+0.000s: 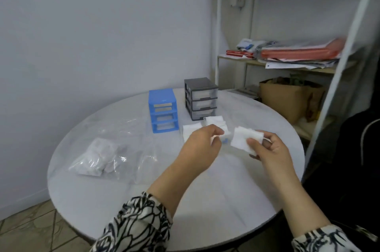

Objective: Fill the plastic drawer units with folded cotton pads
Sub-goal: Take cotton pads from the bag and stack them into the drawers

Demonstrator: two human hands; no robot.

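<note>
At the left of the frame a clear plastic bag [98,157] of white pads lies crumpled on the round white counter [205,200]. Moving right, the blue drawer unit [163,111] stands upright above centre, and just right of it the grey drawer unit [201,98], its three clear drawers showing white inside. In front of the grey unit, loose cotton pads [214,123] lie flat on the counter. Now the hands: the left hand [202,148] hovers at centre, fingers curled, pinching a small bit of white between thumb and fingertips. To its right, the right hand [269,148] pinches a folded cotton pad [243,138], held up above the counter, thumb on top. Far right, a shelf [287,64] carries stacked papers and folders.
</note>
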